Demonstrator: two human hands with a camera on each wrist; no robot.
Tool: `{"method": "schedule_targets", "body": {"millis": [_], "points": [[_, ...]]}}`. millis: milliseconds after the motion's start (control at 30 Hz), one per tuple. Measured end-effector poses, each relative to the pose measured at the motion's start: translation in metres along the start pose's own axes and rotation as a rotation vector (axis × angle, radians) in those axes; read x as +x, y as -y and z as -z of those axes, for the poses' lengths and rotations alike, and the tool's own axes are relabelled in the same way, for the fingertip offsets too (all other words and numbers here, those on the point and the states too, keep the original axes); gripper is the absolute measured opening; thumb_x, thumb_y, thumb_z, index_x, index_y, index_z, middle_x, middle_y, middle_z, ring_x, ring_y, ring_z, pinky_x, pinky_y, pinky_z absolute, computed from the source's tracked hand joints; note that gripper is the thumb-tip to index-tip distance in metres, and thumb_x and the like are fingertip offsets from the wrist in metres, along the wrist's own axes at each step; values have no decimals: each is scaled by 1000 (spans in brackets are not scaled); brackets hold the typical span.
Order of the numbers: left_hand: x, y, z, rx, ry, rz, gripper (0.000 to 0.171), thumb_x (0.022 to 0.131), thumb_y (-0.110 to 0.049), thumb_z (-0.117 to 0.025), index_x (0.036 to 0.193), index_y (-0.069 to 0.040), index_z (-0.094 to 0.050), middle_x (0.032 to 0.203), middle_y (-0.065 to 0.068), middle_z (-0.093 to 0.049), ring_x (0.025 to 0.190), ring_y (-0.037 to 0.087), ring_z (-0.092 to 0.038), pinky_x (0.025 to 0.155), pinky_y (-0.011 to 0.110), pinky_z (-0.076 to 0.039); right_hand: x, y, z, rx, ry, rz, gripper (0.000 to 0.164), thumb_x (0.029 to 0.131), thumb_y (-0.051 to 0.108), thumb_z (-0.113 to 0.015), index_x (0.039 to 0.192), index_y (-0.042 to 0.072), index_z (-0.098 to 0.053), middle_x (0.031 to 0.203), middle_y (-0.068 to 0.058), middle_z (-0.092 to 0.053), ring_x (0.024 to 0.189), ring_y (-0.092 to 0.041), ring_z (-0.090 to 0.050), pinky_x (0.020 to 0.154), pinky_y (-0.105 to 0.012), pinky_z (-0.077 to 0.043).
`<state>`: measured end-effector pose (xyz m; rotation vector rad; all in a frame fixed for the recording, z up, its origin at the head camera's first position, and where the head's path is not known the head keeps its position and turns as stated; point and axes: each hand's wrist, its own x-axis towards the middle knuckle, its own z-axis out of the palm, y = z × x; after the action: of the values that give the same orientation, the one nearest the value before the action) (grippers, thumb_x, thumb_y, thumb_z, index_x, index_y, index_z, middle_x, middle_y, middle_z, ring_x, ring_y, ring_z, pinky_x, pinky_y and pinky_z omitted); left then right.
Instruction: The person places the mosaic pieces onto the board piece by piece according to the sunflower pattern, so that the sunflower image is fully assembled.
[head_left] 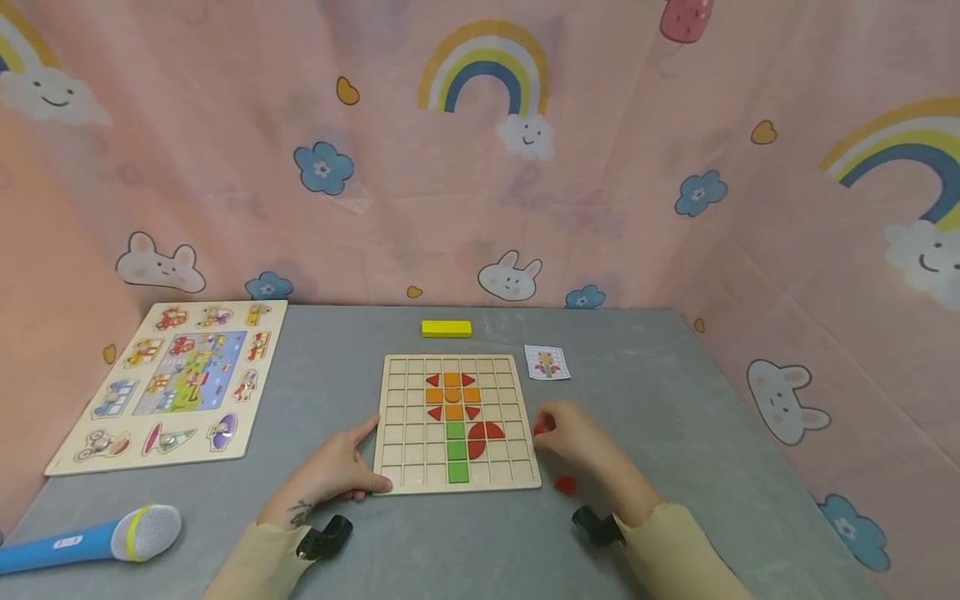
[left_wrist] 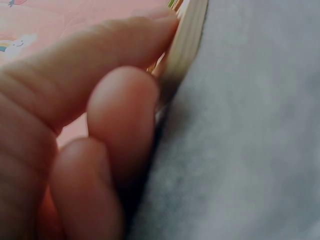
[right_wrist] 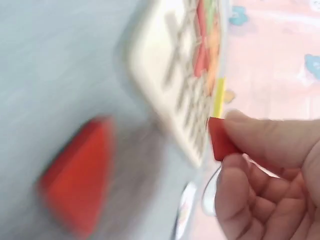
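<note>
A wooden grid board (head_left: 405, 367) lies on the table, bearing red triangles (head_left: 433, 381), orange pieces (head_left: 452, 379), green squares (head_left: 457, 450) and red quarter-circle pieces (head_left: 476, 449). My left hand (head_left: 333, 467) touches the board's left side, index finger at the edge and thumb at the near corner; its other fingers bend beside the board in the left wrist view. Just off the board's right edge, my right hand (head_left: 577, 437) pinches a small red piece (right_wrist: 221, 140) between thumb and index finger, its full shape partly hidden. Another red piece (head_left: 565, 484) lies below that hand.
A pattern card (head_left: 547, 363) lies beyond the board's right corner. Behind the board sits a yellow block (head_left: 446, 329). To the left are a vehicle picture puzzle (head_left: 258, 392) and a blue toy microphone (head_left: 82, 546). A printed pink curtain (head_left: 420, 217) hangs behind the table.
</note>
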<state>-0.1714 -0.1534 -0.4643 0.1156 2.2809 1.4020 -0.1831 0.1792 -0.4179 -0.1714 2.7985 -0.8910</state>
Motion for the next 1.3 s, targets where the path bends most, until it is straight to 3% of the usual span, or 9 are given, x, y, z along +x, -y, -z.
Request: {"method": "schedule_targets", "body": {"millis": [167,433,567,800,1300], "points": [[0,-1,0,0,-7,6,115,59,-14,-86,150,-15,-15,46,4,-57,35,11,-43,36,24,-34,17,30,-4,53,-32,36,8,82,6,-67,89,7,-65,74,-2,-56,63,-14,-50,56,-26,-43],[0,0,0,10,-11,9,115,59,-16,-87,150,-16,-16,47,3,-56,35,11,-43,37,24,-34,37,76,-38,44,38,202,4,81,4,-67,83,7,-65,76,-1,-59,68,-13,-51,62,-24,-45],[0,0,0,13,-12,10,115,59,-17,-87,150,-15,-17,47,3,-56,36,11,-45,37,25,-35,42,91,-55,-46,56,249,4,81,6,-69,82,9,-68,76,2,-61,66,-12,-50,60,-23,-42],[2,1,0,20,-23,17,114,58,-16,-87,149,-15,-18,47,4,-57,37,11,-46,38,26,-37,45,100,-64,-236,31,293,5,79,10,-70,76,13,-68,70,5,-60,64,-10,-49,58,-24,-39],[1,0,0,2,-13,19,115,59,-15,-87,150,-14,-17,46,3,-56,36,11,-45,38,26,-36,46,102,-70,-351,50,246,5,84,14,-67,82,14,-71,75,5,-62,66,-9,-50,60,-24,-42]]}}
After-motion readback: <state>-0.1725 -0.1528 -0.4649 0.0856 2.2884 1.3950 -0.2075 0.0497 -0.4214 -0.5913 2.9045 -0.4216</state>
